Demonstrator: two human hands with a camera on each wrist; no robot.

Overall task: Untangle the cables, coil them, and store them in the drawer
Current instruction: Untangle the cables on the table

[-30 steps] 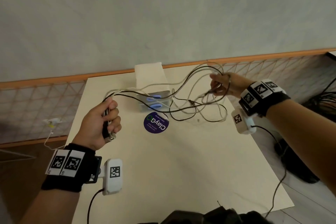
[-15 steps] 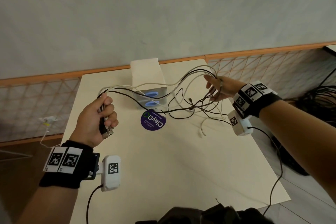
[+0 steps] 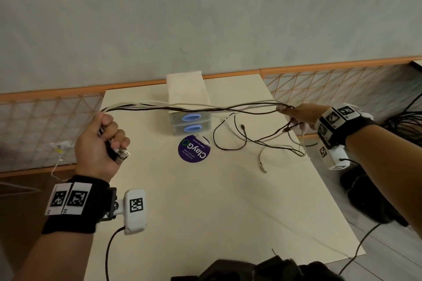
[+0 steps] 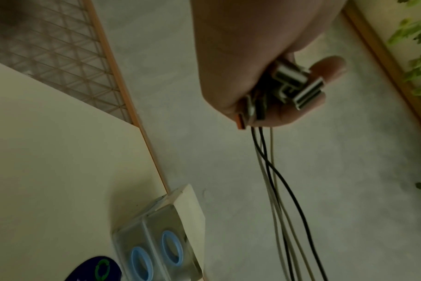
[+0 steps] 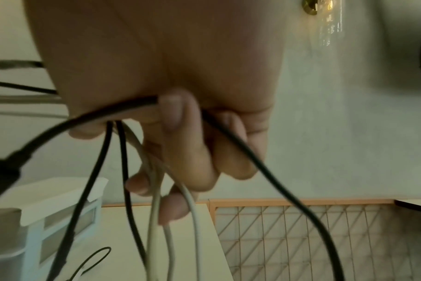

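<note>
Between both hands [image 3: 100, 141] — taut cables [image 3: 194, 107]

looks like a data-collection setup in a plain room, not a home or kitchen as far as we can tell. we see a bare grey wall [image 3: 205, 18], an orange-trimmed lattice panel [image 3: 45, 125] along its base, and a cream tabletop [image 3: 205, 201] pushed up to it. on it: a small two-drawer desktop organiser [image 3: 189, 123] with blue oval pulls and a round purple "clay" sticker [image 3: 194, 149]. both wrists carry fiducial-tagged bands with camera pods [image 3: 134, 210]. a loose pile of dark cabling [image 3: 404, 121] lies at the right edge.
</note>
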